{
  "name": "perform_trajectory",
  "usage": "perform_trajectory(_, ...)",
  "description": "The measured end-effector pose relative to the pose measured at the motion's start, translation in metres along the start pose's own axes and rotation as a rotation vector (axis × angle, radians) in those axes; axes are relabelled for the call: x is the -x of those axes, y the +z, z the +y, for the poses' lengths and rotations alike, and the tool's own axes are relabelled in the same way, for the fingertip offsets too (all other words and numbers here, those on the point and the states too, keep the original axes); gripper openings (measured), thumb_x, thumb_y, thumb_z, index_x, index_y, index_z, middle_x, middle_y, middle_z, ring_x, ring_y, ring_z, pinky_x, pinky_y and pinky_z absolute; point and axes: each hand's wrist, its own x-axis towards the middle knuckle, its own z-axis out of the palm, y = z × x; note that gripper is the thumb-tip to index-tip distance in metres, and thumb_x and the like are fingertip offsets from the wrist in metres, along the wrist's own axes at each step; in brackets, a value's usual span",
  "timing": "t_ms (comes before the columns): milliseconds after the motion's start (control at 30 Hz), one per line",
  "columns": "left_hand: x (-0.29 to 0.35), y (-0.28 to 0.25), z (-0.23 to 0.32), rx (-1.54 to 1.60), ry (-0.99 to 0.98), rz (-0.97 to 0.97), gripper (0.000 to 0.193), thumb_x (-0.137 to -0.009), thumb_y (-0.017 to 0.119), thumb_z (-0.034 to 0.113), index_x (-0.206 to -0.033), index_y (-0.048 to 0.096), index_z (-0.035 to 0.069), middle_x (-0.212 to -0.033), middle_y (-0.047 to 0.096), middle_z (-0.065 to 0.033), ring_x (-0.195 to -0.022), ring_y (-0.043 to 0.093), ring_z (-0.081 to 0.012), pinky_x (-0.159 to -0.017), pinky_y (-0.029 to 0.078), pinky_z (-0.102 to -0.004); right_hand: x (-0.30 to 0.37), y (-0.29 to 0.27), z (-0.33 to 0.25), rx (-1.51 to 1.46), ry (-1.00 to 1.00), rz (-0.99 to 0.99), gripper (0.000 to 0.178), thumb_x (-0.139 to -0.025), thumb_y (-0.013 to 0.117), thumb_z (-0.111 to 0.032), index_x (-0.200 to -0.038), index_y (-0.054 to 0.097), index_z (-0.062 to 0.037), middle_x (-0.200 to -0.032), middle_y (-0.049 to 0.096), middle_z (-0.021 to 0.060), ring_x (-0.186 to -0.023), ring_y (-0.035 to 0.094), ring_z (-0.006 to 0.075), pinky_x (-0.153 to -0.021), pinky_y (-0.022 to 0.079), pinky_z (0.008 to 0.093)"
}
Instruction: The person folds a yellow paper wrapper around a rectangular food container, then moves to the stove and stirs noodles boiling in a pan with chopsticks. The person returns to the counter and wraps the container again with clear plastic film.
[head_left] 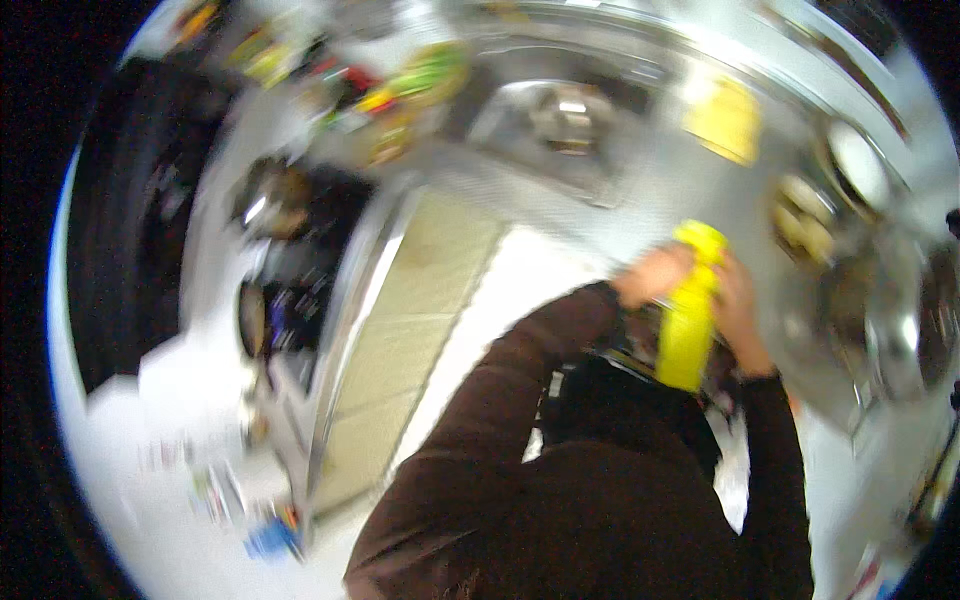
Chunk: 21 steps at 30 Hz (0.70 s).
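In front of my body, over the counter's near edge, I hold a long bright-yellow object (686, 335). It narrows near its upper end, and the blur hides whether it is a bottle or a folded cloth. My left hand (655, 274) closes on its upper part from the left. On the opposite side, my right hand (735, 302) grips it with bent fingers. The object's lower end hangs down towards my dark clothing.
A yellow cloth (725, 118) lies on the steel counter (690, 190). Further back, a metal pot (572, 118) stands in the sink (500, 118). Pale rounded items (803, 220) and metal bowls (850, 310) are at right; a stove with pans (275, 205) is at left.
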Motion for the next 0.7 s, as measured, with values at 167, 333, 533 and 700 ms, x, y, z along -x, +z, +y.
perform_trajectory(167,0.002,-0.007,-0.002,0.015,0.22,0.352,0.029,-0.083,0.059,0.019,-0.104,0.066,0.001,-0.113,0.062,-0.0147,-0.112,0.058,-0.0309,-0.101,0.045,-0.0417,-0.006,-0.01,-0.013,0.063,-0.04,-0.249,0.043,-0.092,0.047,-0.008,-0.135,0.052,-0.0009,-0.141,0.049,0.0213,-0.135,0.041,0.0391,-0.116,0.026,0.0515)
perform_trajectory(333,0.008,-0.014,0.015,0.077,0.191,0.396,0.034,-0.079,0.063,0.023,-0.104,0.067,0.001,-0.117,0.061,-0.0138,-0.121,0.053,-0.0301,-0.109,0.036,-0.0417,0.009,-0.012,-0.002,0.036,0.085,-0.398,0.04,-0.096,0.047,-0.01,-0.134,0.052,0.001,-0.14,0.051,0.0191,-0.136,0.041,0.0364,-0.116,0.025,0.0512)
perform_trajectory(533,-0.01,0.002,0.025,-0.071,0.03,0.497,0.049,-0.082,0.062,0.026,-0.126,0.059,0.003,-0.13,0.056,-0.014,-0.126,0.05,-0.0291,-0.111,0.032,-0.0469,0.002,-0.001,0.003,0.115,0.098,-0.377,0.042,-0.096,0.052,-0.015,-0.134,0.052,0.0009,-0.141,0.05,0.0197,-0.137,0.04,0.0365,-0.116,0.025,0.0499)
perform_trajectory(700,-0.016,0.013,0.026,0.471,-0.299,0.141,0.049,-0.093,0.053,0.028,-0.136,0.052,0.005,-0.149,0.039,-0.0223,-0.136,0.04,-0.0362,-0.115,0.023,-0.0557,0.02,0.003,-0.012,0.077,0.061,-0.283,0.046,-0.092,0.052,-0.015,-0.136,0.049,-0.0022,-0.144,0.046,0.0186,-0.138,0.037,0.0376,-0.117,0.024,0.049)
